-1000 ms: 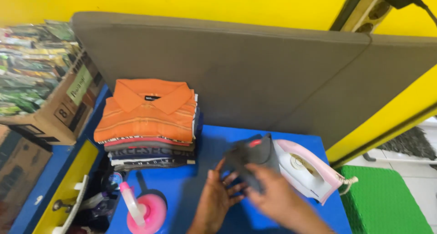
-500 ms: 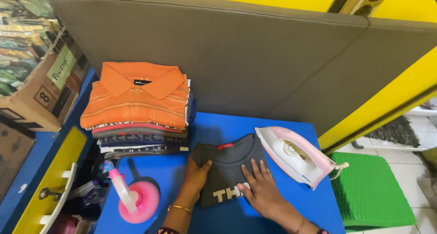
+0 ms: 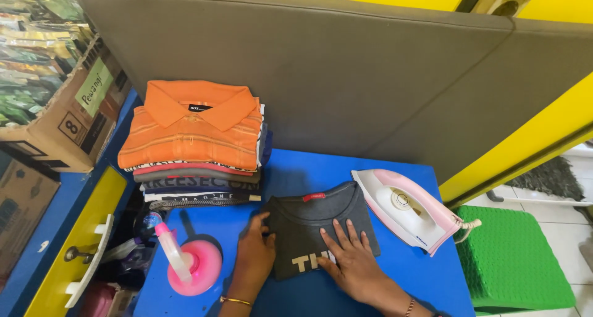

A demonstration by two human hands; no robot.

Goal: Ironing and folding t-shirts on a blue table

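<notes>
A folded dark grey T-shirt (image 3: 309,215) with pale lettering lies on the blue table (image 3: 296,169). My left hand (image 3: 255,252) rests at its left edge, fingers touching the fabric. Flat on the shirt's lower right part lies my right hand (image 3: 352,261), fingers spread. A pink and white iron (image 3: 407,209) lies on its side just right of the shirt. To the left stands a stack of folded clothes (image 3: 197,184) topped by an orange striped polo shirt (image 3: 194,129).
A pink spray bottle (image 3: 188,264) lies at the table's front left. Cardboard boxes (image 3: 68,116) with green packets stand far left. A grey padded board (image 3: 346,76) leans against the yellow wall behind. A green stool (image 3: 513,261) is at the right.
The dark shirt, held bunched above the table a second ago, now lies folded flat. Both hands have come down and press on it. The view shifted slightly.
</notes>
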